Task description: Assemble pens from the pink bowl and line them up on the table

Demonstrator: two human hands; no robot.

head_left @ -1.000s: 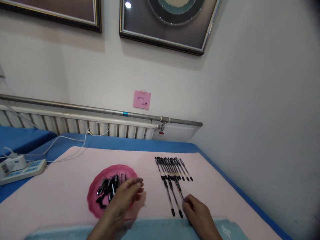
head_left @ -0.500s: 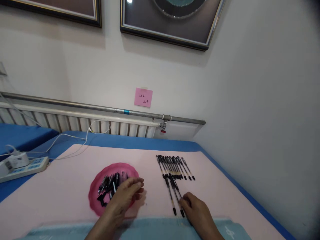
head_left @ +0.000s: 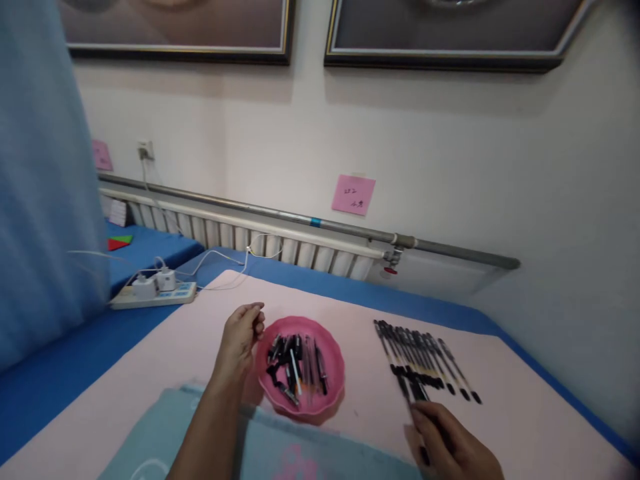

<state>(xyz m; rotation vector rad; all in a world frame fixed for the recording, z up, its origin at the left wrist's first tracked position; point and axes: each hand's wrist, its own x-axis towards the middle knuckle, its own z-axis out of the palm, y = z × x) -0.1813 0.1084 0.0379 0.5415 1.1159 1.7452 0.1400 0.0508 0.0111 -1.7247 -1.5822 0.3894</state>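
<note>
A pink bowl on the pink mat holds several loose black pen parts. My left hand hovers just beside the bowl's left rim with its fingers curled in; its palm side is hidden. To the right, several black pens lie side by side in a row. My right hand rests at the near end of that row, fingers closed over a black pen that lies lower than the others.
A teal cloth covers the near edge of the mat. A white power strip with chargers and cables lies on the blue cover at left. A blue curtain hangs at far left. A radiator and pipe run along the wall.
The view has swung left and down. My left hand has left the top of the bowl for its left rim and curled its fingers. My right hand stays at the pens' near end.
</note>
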